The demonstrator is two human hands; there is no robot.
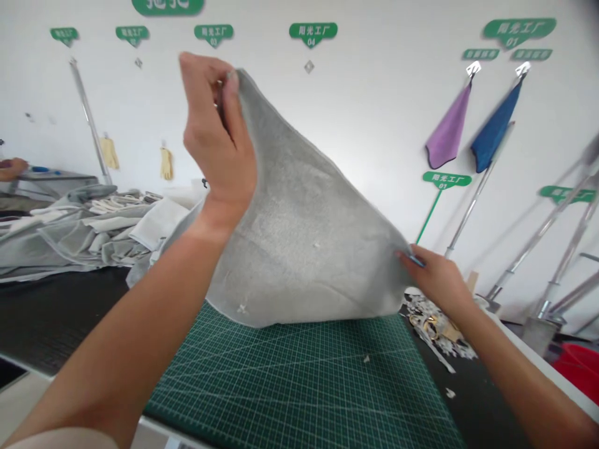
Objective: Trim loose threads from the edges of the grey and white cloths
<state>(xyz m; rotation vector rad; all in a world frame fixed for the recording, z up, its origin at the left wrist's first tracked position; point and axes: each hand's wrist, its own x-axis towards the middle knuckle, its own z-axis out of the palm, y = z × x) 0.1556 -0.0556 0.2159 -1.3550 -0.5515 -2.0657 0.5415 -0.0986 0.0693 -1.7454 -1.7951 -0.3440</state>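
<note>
A grey piece of fabric (299,231) hangs stretched between my two hands, above a green cutting mat (304,386). My left hand (218,125) is raised high and pinches its upper left corner. Lower down on the right, my right hand (435,271) grips the fabric's right edge. A small blue thing (418,261) shows at the fingers of that hand; its kind is hidden. White scraps of lint cling to the cloth's face, one near its lower left edge.
Grey and white fabric pieces (107,231) are heaped on the black table (60,305) at left. White scraps (440,327) lie right of the mat. Purple (450,128) and blue cloths (498,128) hang on the wall above several poles. Another person's hand (13,168) shows at far left.
</note>
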